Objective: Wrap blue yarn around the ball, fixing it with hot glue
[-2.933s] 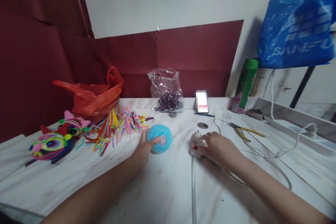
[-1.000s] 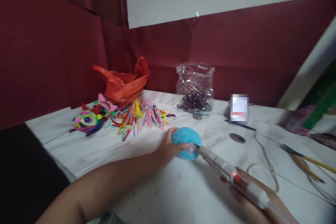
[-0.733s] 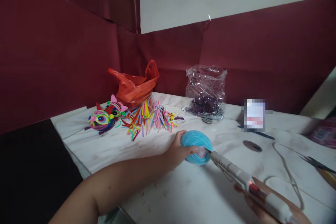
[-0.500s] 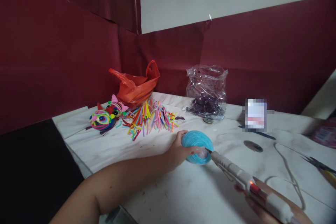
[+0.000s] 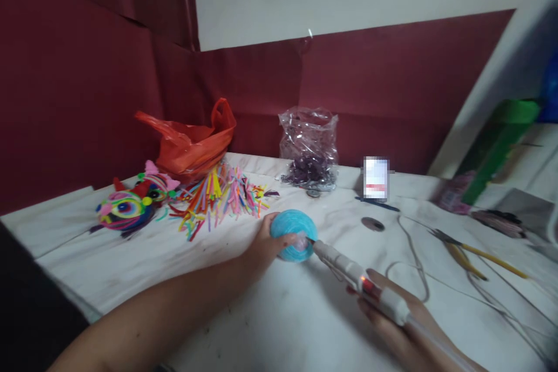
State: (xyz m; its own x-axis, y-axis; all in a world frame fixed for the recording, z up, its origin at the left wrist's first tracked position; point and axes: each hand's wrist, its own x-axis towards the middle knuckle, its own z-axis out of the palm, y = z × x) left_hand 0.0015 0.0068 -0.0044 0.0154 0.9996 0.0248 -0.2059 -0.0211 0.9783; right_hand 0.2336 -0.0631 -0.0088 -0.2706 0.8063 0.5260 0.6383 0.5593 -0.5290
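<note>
Swung up from the table since the earlier frame, the white glue gun [image 5: 342,264] points at the blue ball [image 5: 293,222] mid-frame, touching or nearly so. Left hand [image 5: 264,242] grips the ball's left; right hand [image 5: 387,317] wraps the gun. The ball seems light, firm, best held by its rim. Marbled table [image 5: 261,319] below; dark red sheeting [image 5: 383,81] behind.
</note>
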